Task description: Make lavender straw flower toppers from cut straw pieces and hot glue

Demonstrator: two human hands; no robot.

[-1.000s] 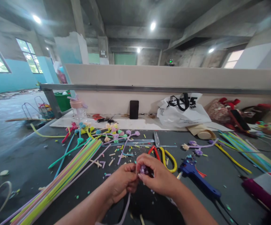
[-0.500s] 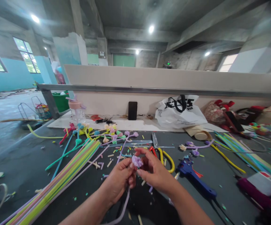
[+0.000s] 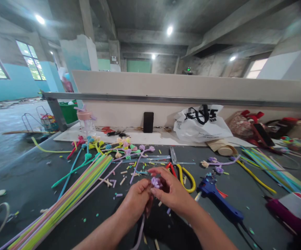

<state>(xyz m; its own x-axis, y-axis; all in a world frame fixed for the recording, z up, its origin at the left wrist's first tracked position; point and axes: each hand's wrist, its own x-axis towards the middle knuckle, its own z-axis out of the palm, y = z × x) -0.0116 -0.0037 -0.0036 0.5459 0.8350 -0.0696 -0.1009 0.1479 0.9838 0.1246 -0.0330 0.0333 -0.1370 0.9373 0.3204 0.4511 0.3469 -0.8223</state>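
Note:
A small purple pipe-cleaner flower (image 3: 156,182) sits between my hands, above the middle of the dark table. My left hand (image 3: 140,194) is closed in a pinch at the flower's base, and a light purple pipe-cleaner stem (image 3: 141,227) hangs below it. My right hand (image 3: 171,189) curls round the flower from the right, thumb against the petals and index finger arched above; its other fingertips are partly hidden. Just beyond my right hand lie yellow-and-red-handled scissors (image 3: 187,178), blades pointing away. Farther right is a blue glue gun (image 3: 219,198).
A bundle of coloured pipe cleaners (image 3: 69,198) lies at left, another bundle (image 3: 275,168) at right. Finished flower stems (image 3: 109,147) and cut scraps cover the far middle. A purple flower stem (image 3: 222,163), phone (image 3: 148,122), white bag (image 3: 202,125) and pink-lidded cup (image 3: 85,121) stand or lie beyond.
Both hands have moved slightly down and right in the view with the flower. My right hand has closed in round the petals, with its thumb now against them.

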